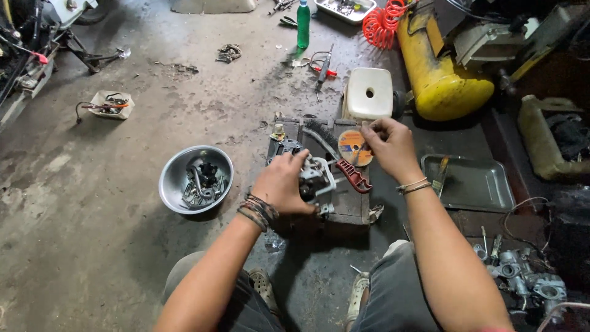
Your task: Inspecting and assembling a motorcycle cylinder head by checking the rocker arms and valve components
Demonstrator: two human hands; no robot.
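My left hand (284,183) grips a grey metal engine part (316,178) that rests on a dark wooden block (350,206) on the floor. My right hand (388,146) hovers just above the block's far right, fingers pinched together near a round orange abrasive disc (351,147); whether something small sits between the fingertips is unclear. A wire brush with a red handle (352,175) lies on the block between both hands.
A metal bowl (175,178) of small parts sits left of the block. A flat metal tray (476,184) lies to the right, a yellow air tank (439,80) and white plastic container (369,92) beyond. More grey metal parts (522,276) lie at lower right. A green bottle (303,24) stands far back.
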